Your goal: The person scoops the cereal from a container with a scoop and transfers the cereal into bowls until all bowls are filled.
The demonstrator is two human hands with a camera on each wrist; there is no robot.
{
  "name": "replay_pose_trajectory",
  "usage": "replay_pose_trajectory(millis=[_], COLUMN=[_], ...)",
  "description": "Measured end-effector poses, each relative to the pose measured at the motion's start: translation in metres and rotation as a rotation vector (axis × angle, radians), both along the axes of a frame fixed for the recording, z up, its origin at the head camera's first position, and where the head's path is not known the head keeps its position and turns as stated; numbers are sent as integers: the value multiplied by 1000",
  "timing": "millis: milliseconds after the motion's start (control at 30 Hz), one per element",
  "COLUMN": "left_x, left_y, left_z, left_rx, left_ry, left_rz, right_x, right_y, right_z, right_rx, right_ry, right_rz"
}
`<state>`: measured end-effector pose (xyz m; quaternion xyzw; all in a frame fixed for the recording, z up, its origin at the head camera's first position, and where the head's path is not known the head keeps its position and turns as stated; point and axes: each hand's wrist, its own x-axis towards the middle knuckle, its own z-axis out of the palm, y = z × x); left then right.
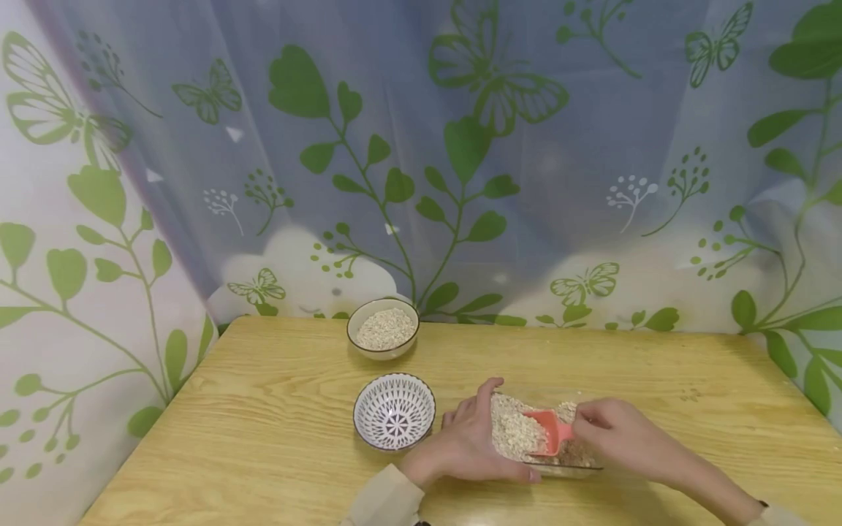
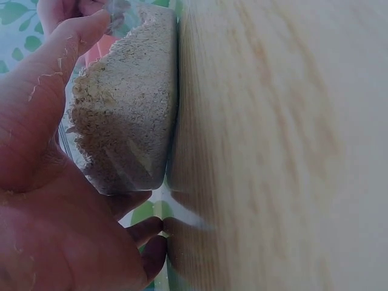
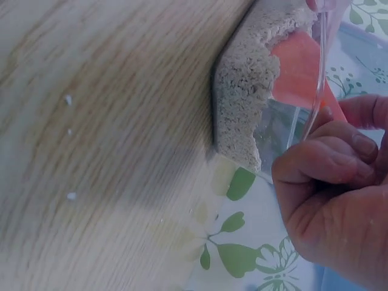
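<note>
A clear rectangular container (image 1: 569,472) of oat flakes (image 1: 511,427) stands on the table at the front right. My left hand (image 1: 470,444) grips its left end, the thumb along the near side and the index finger at the far corner. In the left wrist view the oats (image 2: 127,91) are heaped unevenly behind the clear wall. With my right hand (image 1: 625,437) I pinch the handle of a pink scoop (image 1: 551,431). The scoop's head lies inside the container among the oats, tipped toward the left, as the right wrist view also shows with the scoop (image 3: 297,66).
Left of the container is a patterned bowl (image 1: 395,413) with bare insides, close to my left wrist. Farther back, a second bowl (image 1: 384,354) holds oat flakes. A few loose flakes (image 3: 71,196) dot the wooden table (image 1: 263,424). A printed curtain (image 1: 395,146) hangs behind.
</note>
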<state>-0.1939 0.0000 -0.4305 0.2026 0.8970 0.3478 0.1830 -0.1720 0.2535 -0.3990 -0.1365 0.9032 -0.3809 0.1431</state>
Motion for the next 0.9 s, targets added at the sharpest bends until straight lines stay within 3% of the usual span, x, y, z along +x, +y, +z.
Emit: replay_pose_trajectory(millis=[167,467,767,900], left_x=[-1,0,0,0], left_y=[0,-1,0,0], left_z=[0,-1,0,0], left_rx=[4,-3,4,0], left_ry=[-4,-8,-13,-5], left_rz=[-4,6,1,5], right_x=[0,2,7,7], right_y=[5,8,-8,-10], right_z=[0,1,5,5], right_rx=[-69,-150,-15,-2], right_ry=[-51,-192,-45,-32], right_rz=[6,-60,-75,-83])
